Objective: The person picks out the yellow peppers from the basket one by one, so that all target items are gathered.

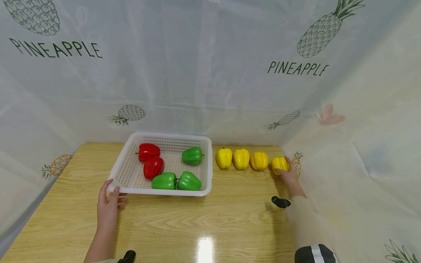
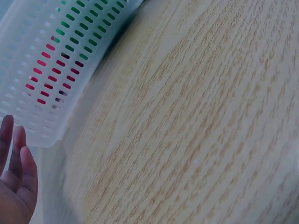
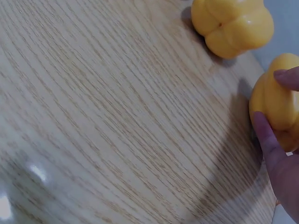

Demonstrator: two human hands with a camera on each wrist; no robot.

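My right hand (image 1: 289, 176) grips a yellow bell pepper (image 1: 279, 165) at the right end of a row. In the right wrist view, the thumb and a finger lie against the held pepper (image 3: 271, 100). Three more yellow bell peppers (image 1: 241, 159) stand to its left. My left hand (image 1: 108, 204) holds the near left corner of a white slotted basket (image 1: 131, 190), with thumb and index finger at its rim. The other fingers spread loosely below the rim. Inside the basket are two red bell peppers (image 1: 153, 168) and three green bell peppers (image 1: 192, 156).
A wooden table (image 1: 197, 219) bears everything. A pineapple-print sheet (image 1: 204, 73) hangs behind the table and along both sides, close to the right hand. Another yellow bell pepper (image 3: 231, 25) stands near the held one in the right wrist view.
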